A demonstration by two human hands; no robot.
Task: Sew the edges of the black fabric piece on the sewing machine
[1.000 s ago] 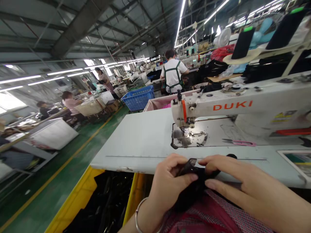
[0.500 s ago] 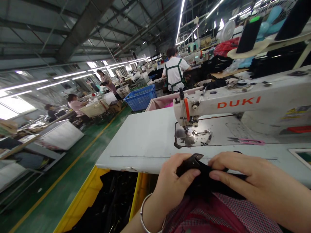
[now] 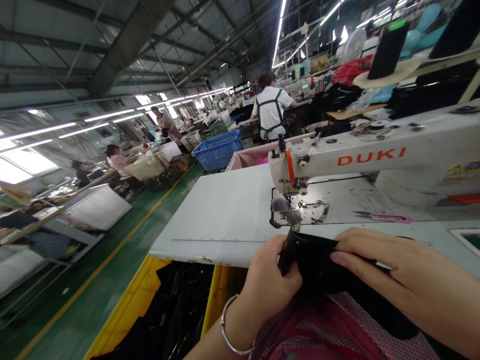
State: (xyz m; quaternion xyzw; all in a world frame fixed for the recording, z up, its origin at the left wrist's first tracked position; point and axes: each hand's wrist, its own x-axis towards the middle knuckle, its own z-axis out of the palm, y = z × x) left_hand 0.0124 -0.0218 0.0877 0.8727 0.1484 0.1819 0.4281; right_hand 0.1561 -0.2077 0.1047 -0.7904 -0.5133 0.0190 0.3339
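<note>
Both hands are on a black fabric piece [image 3: 318, 262] at the near edge of the sewing table [image 3: 225, 215], just short of the needle plate [image 3: 296, 212]. The left hand [image 3: 268, 285] has its fingers curled and clamped on the folded left end, thumb on top. The right hand [image 3: 405, 280] lies over the other end with fingers together and mostly flat, pressing the cloth down rather than pinching it.

My take on doing this bit well: keep the fold tight under the left thumb and keep the edge square to the presser foot [image 3: 290, 200], which sits straight ahead of the left fingertips. Let the right hand only steady the cloth, so the fold doesn't slip.

Around it: pink-handled snips [image 3: 382, 217] lie beyond the right fingers, close enough to snag a sleeve. The white DUKI machine head [image 3: 371, 155] hangs over the far side. Below the left wrist there's a yellow bin [image 3: 142, 295] of dark pieces. A person in a green-strapped apron [image 3: 270, 112] sits well beyond.
</note>
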